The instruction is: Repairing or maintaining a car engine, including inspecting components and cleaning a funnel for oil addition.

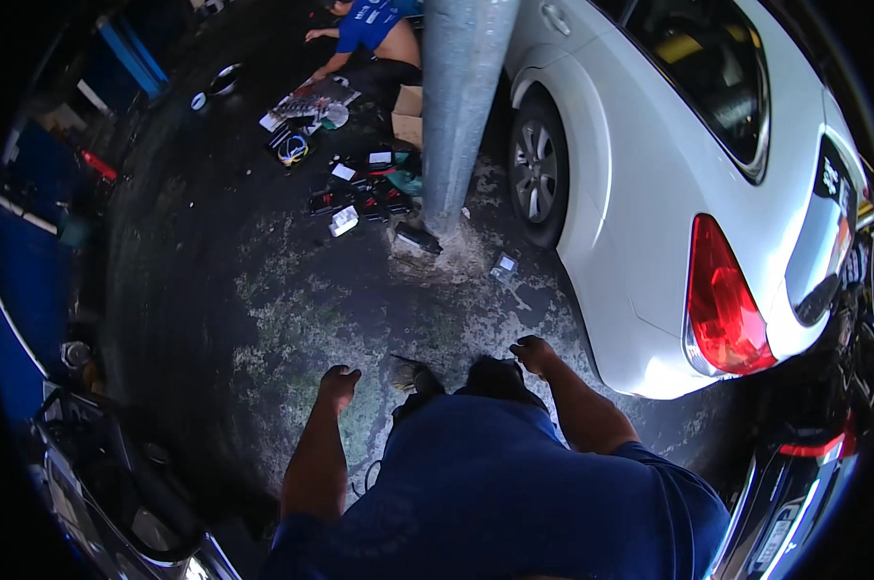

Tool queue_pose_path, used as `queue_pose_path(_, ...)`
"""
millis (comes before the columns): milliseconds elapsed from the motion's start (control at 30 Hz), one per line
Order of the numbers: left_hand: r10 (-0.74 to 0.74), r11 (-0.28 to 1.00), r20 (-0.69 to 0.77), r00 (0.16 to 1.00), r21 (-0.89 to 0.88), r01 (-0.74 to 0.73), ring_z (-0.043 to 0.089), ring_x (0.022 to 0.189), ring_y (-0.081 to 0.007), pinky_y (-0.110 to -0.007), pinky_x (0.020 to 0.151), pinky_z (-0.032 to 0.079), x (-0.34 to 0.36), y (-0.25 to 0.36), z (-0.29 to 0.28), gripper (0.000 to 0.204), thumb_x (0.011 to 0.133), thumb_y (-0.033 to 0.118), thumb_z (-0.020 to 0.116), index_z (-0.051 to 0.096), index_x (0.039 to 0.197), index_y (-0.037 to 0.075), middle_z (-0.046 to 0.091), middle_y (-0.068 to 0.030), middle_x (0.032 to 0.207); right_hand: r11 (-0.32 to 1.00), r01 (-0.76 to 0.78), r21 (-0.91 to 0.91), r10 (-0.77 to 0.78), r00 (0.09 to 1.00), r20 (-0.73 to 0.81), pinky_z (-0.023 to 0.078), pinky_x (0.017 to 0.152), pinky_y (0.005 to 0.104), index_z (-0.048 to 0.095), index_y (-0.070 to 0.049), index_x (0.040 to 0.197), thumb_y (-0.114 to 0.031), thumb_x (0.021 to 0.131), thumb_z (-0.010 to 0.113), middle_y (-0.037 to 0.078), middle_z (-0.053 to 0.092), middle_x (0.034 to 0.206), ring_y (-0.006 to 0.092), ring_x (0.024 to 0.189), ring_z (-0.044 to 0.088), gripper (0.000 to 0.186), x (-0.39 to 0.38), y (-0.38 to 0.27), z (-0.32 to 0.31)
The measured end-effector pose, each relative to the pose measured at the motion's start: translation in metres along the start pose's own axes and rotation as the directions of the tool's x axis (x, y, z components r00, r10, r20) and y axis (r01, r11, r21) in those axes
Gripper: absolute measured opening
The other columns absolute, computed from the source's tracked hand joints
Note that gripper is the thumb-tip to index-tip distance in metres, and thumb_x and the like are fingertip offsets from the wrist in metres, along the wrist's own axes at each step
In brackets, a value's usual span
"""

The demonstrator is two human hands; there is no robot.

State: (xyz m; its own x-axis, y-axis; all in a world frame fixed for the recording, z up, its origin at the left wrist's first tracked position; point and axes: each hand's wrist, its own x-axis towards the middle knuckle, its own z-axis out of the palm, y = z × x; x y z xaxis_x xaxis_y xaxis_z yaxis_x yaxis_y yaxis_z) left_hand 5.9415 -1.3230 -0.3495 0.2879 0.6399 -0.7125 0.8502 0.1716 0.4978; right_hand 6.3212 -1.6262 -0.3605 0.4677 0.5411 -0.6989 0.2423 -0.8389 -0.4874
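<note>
My left hand point(338, 387) hangs over the floor to the left of my body, its fingers curled in and the thumb pointing right. No object shows in it. On the other side, my right hand point(533, 355) is held closed near the rear of a white car point(630, 193), apart from its bodywork. Whatever those fingers may hold is too small to make out. Between the hands, close to my dark shoes, a brush-like bundle point(405, 375) lies on the floor.
A metal pillar point(464, 106) rises ahead beside the car's rear wheel point(538, 164). Dark boxes point(369, 198) and a cardboard box point(408, 114) lie left of it. Farther back, a person in a blue shirt point(371, 24) reaches toward scattered parts. A dark car point(794, 503) stands at the right.
</note>
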Motion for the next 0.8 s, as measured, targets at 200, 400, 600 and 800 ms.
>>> queue_pose_path(200,-0.112,0.966,0.026,0.993,-0.233,0.115,0.065,0.103,-0.0287,-0.035,0.088,0.050,0.042,-0.016,-0.017,0.057,0.087,0.037,0.069,0.056,0.127,-0.002,0.066,-0.0208,0.115,0.992,0.045,-0.121,-0.056,0.994,-0.089,0.053,0.072,0.0380,0.065,-0.004,0.117,-0.039,0.086,0.063,0.012,0.070,0.085,0.0223,0.077,0.067,0.047,0.121,-0.115,-0.016)
queue_pose_path(400,-0.238,0.916,-0.037,0.971,-0.341,0.212,0.063,0.105,-0.0258,-0.033,0.090,0.048,0.115,-0.012,-0.067,0.055,0.088,0.029,0.069,0.053,0.128,-0.004,0.065,-0.0198,0.116,0.998,0.040,0.044,-0.032,0.987,-0.157,0.054,0.070,0.0404,0.071,-0.008,0.098,-0.032,0.082,0.065,0.011,0.071,0.086,0.0244,0.077,0.068,0.030,0.284,-0.262,-0.003)
queue_pose_path(600,-0.441,0.838,-0.012,0.897,-0.363,0.407,0.063,0.105,-0.0245,-0.034,0.090,0.048,0.244,0.014,-0.131,0.053,0.088,0.027,0.069,0.053,0.128,-0.004,0.065,-0.0203,0.117,0.964,0.000,-0.266,-0.082,0.951,-0.297,0.052,0.082,0.0473,0.073,-0.008,0.096,-0.033,0.083,0.059,0.020,0.069,0.099,0.0392,0.093,0.066,0.031,0.538,-0.379,0.017)
queue_pose_path(800,-0.433,0.799,0.146,0.889,-0.395,0.454,0.061,0.102,-0.0185,-0.030,0.091,0.047,0.342,0.121,-0.184,0.049,0.087,0.016,0.068,0.052,0.128,-0.003,0.065,-0.0131,0.111,0.919,-0.186,-0.346,0.094,0.959,-0.266,0.052,0.090,0.0443,0.065,-0.008,0.116,-0.028,0.091,0.049,0.020,0.067,0.110,0.0375,0.105,0.064,0.035,0.738,-0.408,-0.015)
